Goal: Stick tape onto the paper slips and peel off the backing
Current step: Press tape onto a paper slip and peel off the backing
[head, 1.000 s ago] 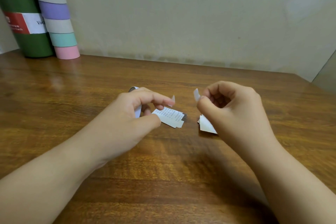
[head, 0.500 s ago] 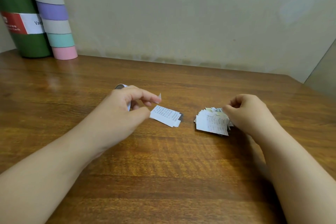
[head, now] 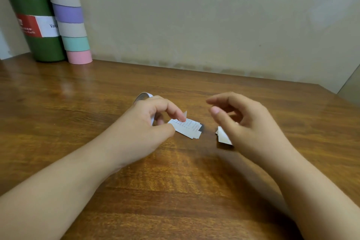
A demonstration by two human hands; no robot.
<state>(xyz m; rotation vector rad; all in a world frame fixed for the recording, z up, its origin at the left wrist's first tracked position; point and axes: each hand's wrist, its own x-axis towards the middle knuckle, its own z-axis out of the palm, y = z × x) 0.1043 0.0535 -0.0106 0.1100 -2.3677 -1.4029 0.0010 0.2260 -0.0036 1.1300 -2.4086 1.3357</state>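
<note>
Comparing frames: right hand (head: 251, 122) has lifted off slip pile (head: 224, 137) at 3 o'clock, fingers loose, empty.
Left hand (head: 150, 122): grips tape roll (head: 143, 96), fresh slip pending.

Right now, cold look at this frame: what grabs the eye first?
The two bare hands mid-table: the left hand holds a tape roll with its forefinger on a printed paper slip. The right hand hovers with loosely curled fingers over a second stack of slips. At the far left corner stand a green bottle and a pastel-banded tube against the wall.
</note>
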